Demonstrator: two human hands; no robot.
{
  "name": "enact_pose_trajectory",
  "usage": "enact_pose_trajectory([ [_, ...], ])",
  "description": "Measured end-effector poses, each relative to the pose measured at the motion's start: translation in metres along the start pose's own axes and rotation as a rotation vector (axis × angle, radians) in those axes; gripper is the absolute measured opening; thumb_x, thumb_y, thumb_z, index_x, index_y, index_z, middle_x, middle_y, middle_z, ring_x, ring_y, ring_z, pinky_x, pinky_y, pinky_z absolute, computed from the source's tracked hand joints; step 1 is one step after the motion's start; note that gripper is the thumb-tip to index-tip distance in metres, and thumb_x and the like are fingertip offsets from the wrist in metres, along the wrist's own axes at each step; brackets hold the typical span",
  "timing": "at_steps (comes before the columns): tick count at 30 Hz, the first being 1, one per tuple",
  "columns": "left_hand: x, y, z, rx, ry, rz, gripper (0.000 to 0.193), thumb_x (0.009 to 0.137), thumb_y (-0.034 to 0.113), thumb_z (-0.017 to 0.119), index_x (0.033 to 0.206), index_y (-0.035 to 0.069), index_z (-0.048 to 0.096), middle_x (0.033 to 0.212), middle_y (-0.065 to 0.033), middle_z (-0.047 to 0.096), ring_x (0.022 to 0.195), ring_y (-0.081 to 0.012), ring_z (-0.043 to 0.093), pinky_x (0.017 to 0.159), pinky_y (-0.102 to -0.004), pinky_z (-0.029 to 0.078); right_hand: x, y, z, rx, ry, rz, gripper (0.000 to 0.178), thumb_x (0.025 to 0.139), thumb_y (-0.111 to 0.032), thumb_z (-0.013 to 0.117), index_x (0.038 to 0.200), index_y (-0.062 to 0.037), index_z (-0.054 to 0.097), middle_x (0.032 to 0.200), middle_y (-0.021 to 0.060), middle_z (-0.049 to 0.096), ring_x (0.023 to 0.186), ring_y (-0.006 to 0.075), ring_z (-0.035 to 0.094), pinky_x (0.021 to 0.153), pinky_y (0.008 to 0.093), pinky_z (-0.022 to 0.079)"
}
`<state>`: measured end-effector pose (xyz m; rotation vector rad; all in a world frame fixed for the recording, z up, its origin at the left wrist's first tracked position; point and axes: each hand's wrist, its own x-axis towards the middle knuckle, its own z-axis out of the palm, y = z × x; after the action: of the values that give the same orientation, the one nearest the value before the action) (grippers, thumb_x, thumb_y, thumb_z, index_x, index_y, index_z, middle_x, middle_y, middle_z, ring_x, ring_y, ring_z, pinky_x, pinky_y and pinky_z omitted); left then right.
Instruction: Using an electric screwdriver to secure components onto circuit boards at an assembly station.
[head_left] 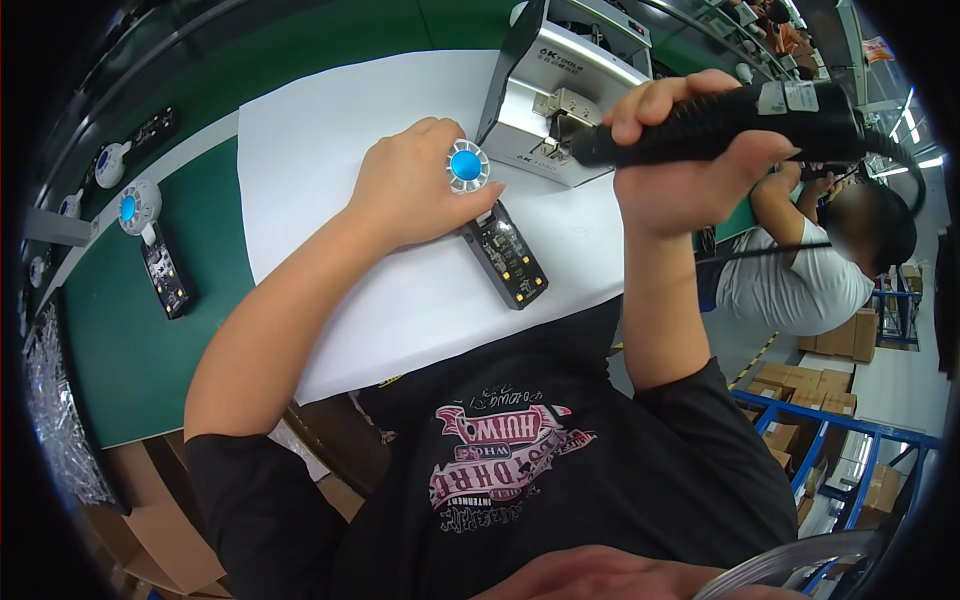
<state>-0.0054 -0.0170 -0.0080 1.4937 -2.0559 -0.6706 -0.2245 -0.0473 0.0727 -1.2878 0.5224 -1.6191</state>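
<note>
My left hand (420,180) rests on the white mat (330,130) and grips a small fan part with a round white head and blue centre (467,166). Its dark handle with an exposed circuit board (505,255) lies flat, pointing toward me. My right hand (680,150) holds a black electric screwdriver (730,125) level, its tip near the silver screw feeder (560,90) behind the fan part.
A green conveyor (130,340) on the left carries another fan part with a circuit board (150,240) and further white parts (105,165). A second person in a white shirt (800,280) works on the right. Cardboard boxes (800,385) sit on blue racks below.
</note>
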Motion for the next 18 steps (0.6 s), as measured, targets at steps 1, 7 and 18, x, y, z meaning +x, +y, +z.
enact_pose_trajectory([
  [1,0.000,-0.002,0.001,0.003,0.021,0.000,0.055,0.075,0.050,0.078,0.099,0.003,0.067,0.098,-0.0145,0.070,0.086,-0.0343,0.070,0.074,-0.0419,0.056,-0.002,-0.002,0.001,0.124,-0.038,0.078,0.086,0.086,-0.083,0.047,0.124,-0.0058,0.048,0.079,0.0113,0.062,0.061,0.0225,0.060,0.061,0.0366,0.051],
  [7,0.005,-0.004,0.000,0.016,0.021,-0.012,0.056,0.075,0.051,0.077,0.100,0.002,0.067,0.098,-0.0150,0.070,0.086,-0.0349,0.070,0.076,-0.0422,0.056,-0.037,-0.004,0.017,0.244,-0.249,0.104,0.090,0.089,-0.083,0.042,0.137,-0.0068,0.049,0.089,0.0101,0.064,0.070,0.0220,0.061,0.071,0.0410,0.050],
  [18,0.002,-0.006,-0.001,-0.017,0.061,0.015,0.058,0.075,0.051,0.078,0.099,-0.001,0.067,0.096,-0.0173,0.069,0.085,-0.0367,0.069,0.076,-0.0439,0.055,-0.053,0.010,0.027,0.246,-0.313,0.085,0.095,0.085,-0.086,0.044,0.139,-0.0076,0.047,0.087,0.0100,0.064,0.070,0.0213,0.061,0.071,0.0397,0.050],
])
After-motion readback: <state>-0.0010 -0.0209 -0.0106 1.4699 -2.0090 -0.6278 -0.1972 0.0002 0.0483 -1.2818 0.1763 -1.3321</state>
